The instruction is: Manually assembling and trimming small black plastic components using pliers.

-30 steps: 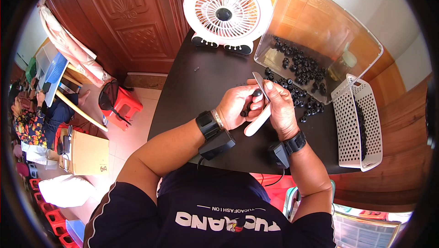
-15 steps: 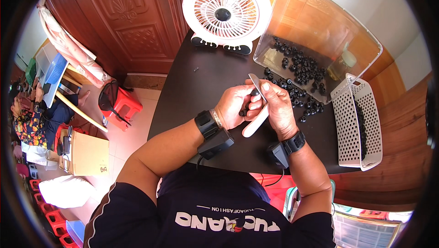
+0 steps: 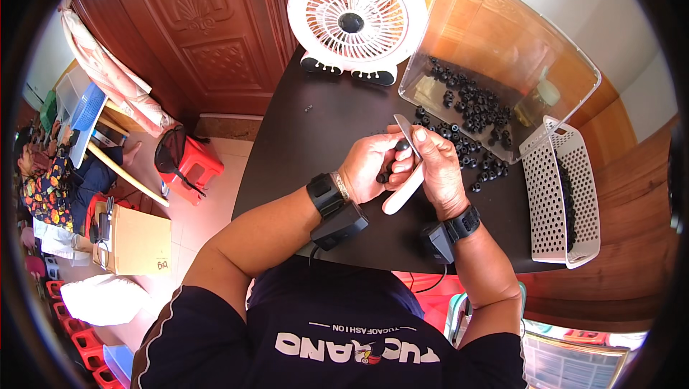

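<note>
My left hand (image 3: pixel 366 166) is closed around a few small round black parts. One black part (image 3: pixel 402 145) sits between its thumb and fingers, and another shows lower down, under the curled fingers. My right hand (image 3: pixel 439 168) grips a knife (image 3: pixel 404 191) with a pale handle. Its metal blade points up and away from me and lies against the black part at my left fingertips. Both hands meet above the dark table. Just beyond my right hand lies a loose pile of the same black parts (image 3: pixel 470 151); their exact kind is too small to make out.
A clear plastic bin (image 3: pixel 502 19) lies tilted at the back right, with many black parts in it. A white perforated basket (image 3: pixel 540 202) stands at the right edge. At the back is a white fan (image 3: pixel 350 23). A red stool (image 3: pixel 197 166) and another person (image 3: pixel 47 188) are at the left.
Both hands keep their hold and have barely moved. The knife has shifted very slightly to the right. Nothing was let go.
</note>
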A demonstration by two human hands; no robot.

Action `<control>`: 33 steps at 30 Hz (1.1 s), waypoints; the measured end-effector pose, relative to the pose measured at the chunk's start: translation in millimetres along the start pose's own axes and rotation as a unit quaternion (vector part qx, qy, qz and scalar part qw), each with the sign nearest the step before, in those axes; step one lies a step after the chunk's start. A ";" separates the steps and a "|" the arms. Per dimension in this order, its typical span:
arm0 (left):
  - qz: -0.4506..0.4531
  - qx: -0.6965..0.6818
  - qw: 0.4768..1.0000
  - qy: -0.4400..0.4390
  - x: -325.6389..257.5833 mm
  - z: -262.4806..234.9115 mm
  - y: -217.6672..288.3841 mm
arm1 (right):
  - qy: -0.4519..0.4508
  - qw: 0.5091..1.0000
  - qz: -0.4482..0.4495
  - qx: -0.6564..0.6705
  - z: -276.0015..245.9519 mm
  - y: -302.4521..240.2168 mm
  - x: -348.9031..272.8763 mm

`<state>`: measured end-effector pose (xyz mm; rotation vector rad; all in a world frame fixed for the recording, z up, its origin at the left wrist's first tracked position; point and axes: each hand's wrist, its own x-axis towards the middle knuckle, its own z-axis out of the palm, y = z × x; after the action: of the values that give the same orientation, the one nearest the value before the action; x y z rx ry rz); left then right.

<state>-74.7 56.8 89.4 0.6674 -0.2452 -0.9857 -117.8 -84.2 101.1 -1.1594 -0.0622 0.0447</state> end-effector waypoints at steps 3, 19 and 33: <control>-0.004 -0.013 1.000 -0.005 0.0 -1.4 0.1 | -0.005 1.000 -0.005 -0.025 -1.0 0.7 0.3; 0.009 -0.022 0.999 0.025 1.5 -3.8 -3.4 | 0.002 0.999 0.005 -0.049 4.8 -1.4 -2.3; 0.142 0.002 0.987 0.071 2.2 -25.9 29.5 | 0.161 0.980 -0.105 -0.051 -29.0 -6.7 15.5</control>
<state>-40.8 76.6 87.4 0.6827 -0.2096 -0.6614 -100.3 -112.4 96.1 -1.2443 0.1020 -0.3367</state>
